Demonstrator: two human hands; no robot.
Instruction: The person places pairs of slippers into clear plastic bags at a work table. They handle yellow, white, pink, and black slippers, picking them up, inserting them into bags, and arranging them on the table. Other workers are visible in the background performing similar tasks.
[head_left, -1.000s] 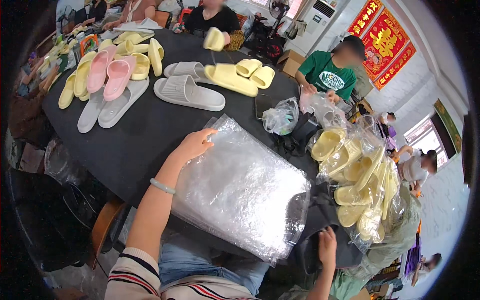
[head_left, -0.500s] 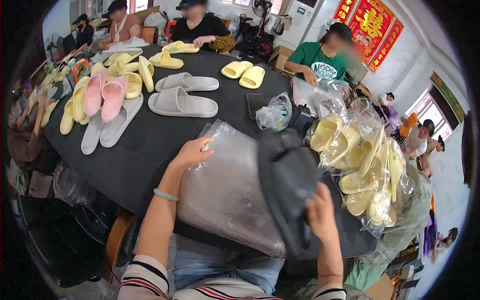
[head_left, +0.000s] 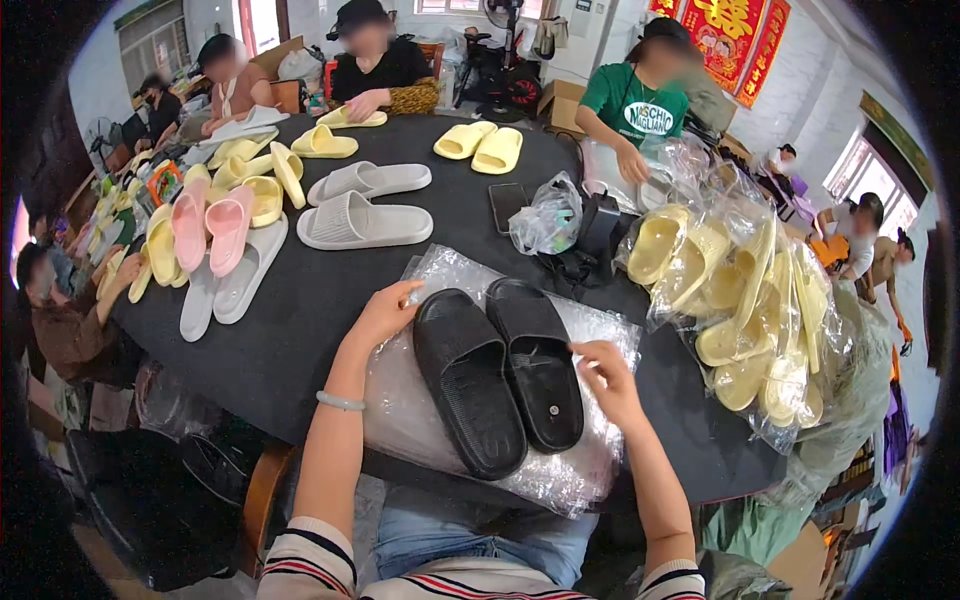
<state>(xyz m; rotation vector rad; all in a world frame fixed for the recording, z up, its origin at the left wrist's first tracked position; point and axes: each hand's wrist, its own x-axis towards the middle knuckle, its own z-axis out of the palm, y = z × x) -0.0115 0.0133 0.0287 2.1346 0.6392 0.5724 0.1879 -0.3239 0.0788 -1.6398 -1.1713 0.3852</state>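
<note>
The right hand [head_left: 610, 382], loosely open, is hanging beside black slippers [head_left: 487, 388] at frame centre, while the left hand [head_left: 386, 314], grip unclear, is touching the plastic bags [head_left: 402, 400] beneath, seemingly steadying them, with grey slippers [head_left: 358, 224] lying upper left.

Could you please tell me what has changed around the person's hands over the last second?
The right hand carried the black slippers leftward from the near right side of the table and laid them side by side on the clear plastic bags. Its grip has been released, fingers close to the right slipper's edge. The left hand stayed at the bags' far left corner; the pink slippers stayed put.
</note>
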